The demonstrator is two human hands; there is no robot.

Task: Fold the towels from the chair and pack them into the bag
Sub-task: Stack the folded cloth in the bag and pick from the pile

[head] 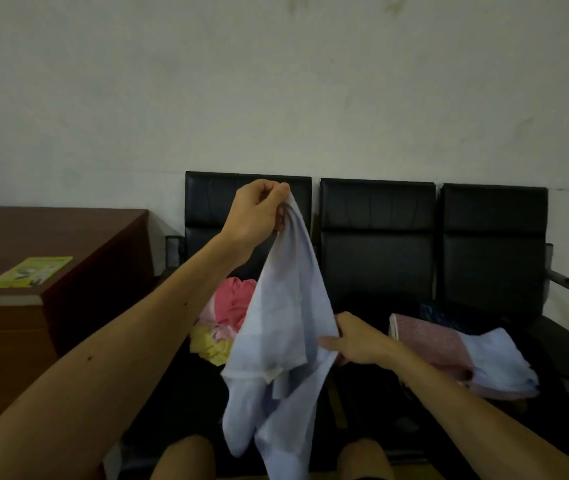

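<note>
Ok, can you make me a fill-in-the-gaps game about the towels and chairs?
The left hand and the right hand both hold the light ____ towel.
Behind it lie a pink towel and a ____ one.
The black chairs stand ____ in a row.
Missing words: blue, yellow, three.

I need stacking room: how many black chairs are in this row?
3, side by side: the left chair behind the lifted towel, the middle chair, and the right chair. None looks hidden.
</note>
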